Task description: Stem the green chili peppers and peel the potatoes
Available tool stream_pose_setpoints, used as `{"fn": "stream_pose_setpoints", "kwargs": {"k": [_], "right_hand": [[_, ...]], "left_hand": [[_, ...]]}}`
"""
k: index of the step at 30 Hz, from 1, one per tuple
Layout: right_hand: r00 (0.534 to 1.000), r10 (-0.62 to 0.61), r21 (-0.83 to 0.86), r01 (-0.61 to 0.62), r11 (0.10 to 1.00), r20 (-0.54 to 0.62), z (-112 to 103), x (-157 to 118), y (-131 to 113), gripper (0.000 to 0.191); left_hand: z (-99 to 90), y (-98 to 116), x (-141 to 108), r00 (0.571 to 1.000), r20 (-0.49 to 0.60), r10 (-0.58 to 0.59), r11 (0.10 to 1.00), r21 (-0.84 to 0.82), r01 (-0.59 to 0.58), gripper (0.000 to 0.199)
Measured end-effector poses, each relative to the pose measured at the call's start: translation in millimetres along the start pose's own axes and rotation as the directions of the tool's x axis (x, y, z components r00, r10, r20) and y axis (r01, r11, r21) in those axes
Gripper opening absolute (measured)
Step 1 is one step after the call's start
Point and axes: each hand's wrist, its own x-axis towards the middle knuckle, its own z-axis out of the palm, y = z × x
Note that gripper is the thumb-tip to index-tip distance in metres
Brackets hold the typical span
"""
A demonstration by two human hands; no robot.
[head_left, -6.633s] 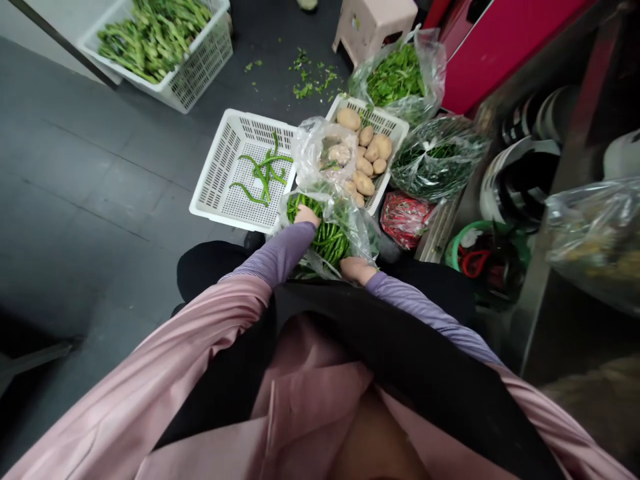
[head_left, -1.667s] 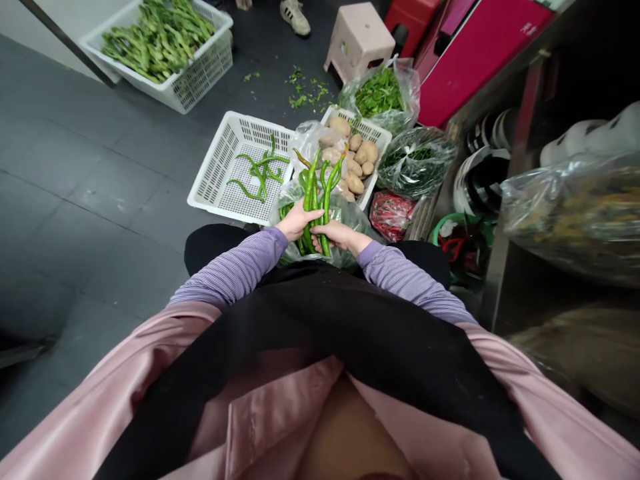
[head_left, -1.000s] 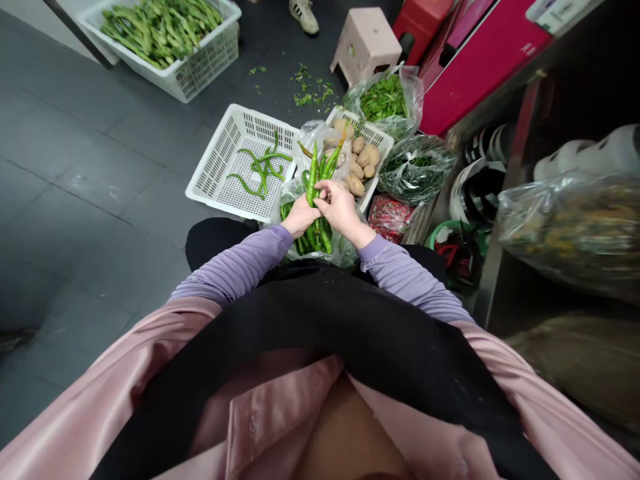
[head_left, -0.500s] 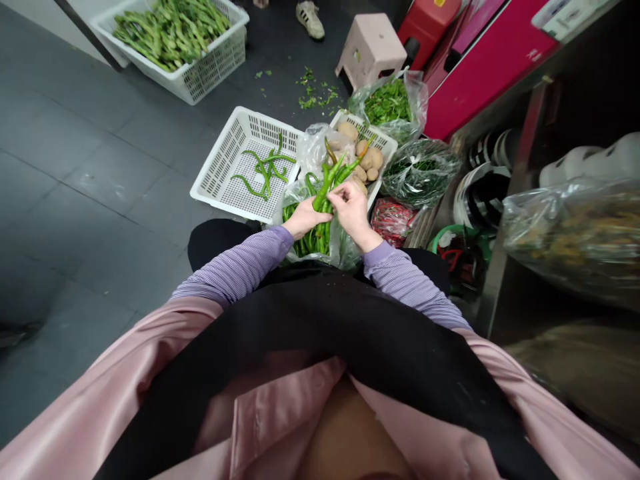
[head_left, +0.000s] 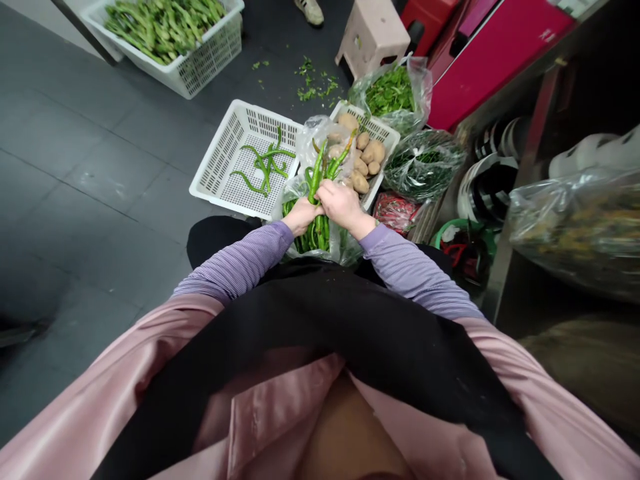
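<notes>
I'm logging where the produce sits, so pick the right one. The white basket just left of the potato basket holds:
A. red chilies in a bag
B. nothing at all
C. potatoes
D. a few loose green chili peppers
D: a handful of long green chili peppers lies loose on the floor of the white basket, while the potatoes sit in the neighbouring basket to its right.

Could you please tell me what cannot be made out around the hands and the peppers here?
Head view:
- Right hand fingertips: curled under its own back.
- Green peppers count: overlapping.
- Plastic bag contents: crumpled plastic hides most.
- Left hand grip: partly behind the bunch.
</notes>
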Motion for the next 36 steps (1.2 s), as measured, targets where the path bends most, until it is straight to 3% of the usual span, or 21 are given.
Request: {"fn": "stream_pose_setpoints", "kwargs": {"k": [2,4,5,6,8,10,12,14,18,20,23,26,30,36], "right_hand": [[0.998,0.029,0.072,-0.025,0.997,-0.062,-5.0,4.5,10.7,0.022],[0.973,0.184,0.284,-0.138,0.949,-0.140,-11.9,7.4,22.8,0.027],[0.949,0.289,0.418,-0.214,0.883,-0.124,-15.2,7.0,27.3,0.027],[0.921,0.386,0.548,-0.298,0.782,-0.050,-17.9,4.9,29.8,0.026],[0.844,0.493,0.721,-0.475,0.504,0.212,-20.5,-4.4,27.2,0.020],[0.768,0.473,0.773,-0.586,0.245,0.432,-20.0,-17.9,15.7,0.019],[0.767,0.409,0.796,-0.588,0.140,0.495,-18.4,-30.1,0.2,0.024],[0.824,0.354,0.804,-0.539,0.251,0.442,-17.4,-36.4,-13.9,0.029],[0.914,0.298,0.565,-0.405,0.719,0.275,-17.1,-32.4,-26.7,0.027],[0.935,0.275,0.440,-0.348,0.827,0.223,-17.0,-29.2,-27.1,0.026],[0.969,0.150,0.386,-0.216,0.897,0.194,-17.8,-28.8,-27.5,0.023],[0.981,0.091,0.504,-0.167,0.848,0.172,-19.1,-29.7,-31.8,0.020],[0.912,0.311,0.760,-0.399,0.513,0.268,-15.7,-27.9,-45.0,0.028],[0.857,0.336,0.857,-0.471,0.208,0.389,-4.2,-25.1,-56.5,0.043]], "left_hand": [[-2.2,2.4,3.5,0.996,-0.053,-0.067,0.997,-0.036,0.066,0.022],[-8.8,8.8,9.6,0.989,-0.078,-0.125,0.987,-0.107,0.116,0.018],[-13.4,13.7,13.3,0.986,-0.074,-0.146,0.978,-0.158,0.133,0.016],[-18.6,19.6,17.1,0.985,-0.061,-0.161,0.966,-0.217,0.144,0.014],[-28.4,32.9,23.5,0.984,-0.030,-0.176,0.933,-0.322,0.157,0.012],[-34.9,44.9,26.5,0.985,-0.010,-0.171,0.911,-0.383,0.155,0.013],[-36.4,52.6,25.2,0.990,-0.019,-0.140,0.909,-0.399,0.121,0.014],[-33.6,55.2,21.4,0.993,-0.039,-0.107,0.919,-0.385,0.084,0.013],[-25.7,52.6,15.1,0.996,-0.053,-0.076,0.935,-0.352,0.053,0.010],[-25.2,51.7,15.2,0.996,-0.041,-0.085,0.934,-0.352,0.065,0.011],[-29.4,52.3,18.0,0.992,0.019,-0.125,0.921,-0.370,0.123,0.014],[-34.3,54.4,19.2,0.986,0.081,-0.148,0.898,-0.406,0.168,0.013],[-34.9,60.1,13.6,0.986,0.129,-0.108,0.885,-0.438,0.154,0.021],[-28.8,65.0,3.4,0.982,0.161,-0.097,0.890,-0.428,0.158,0.030]]}}
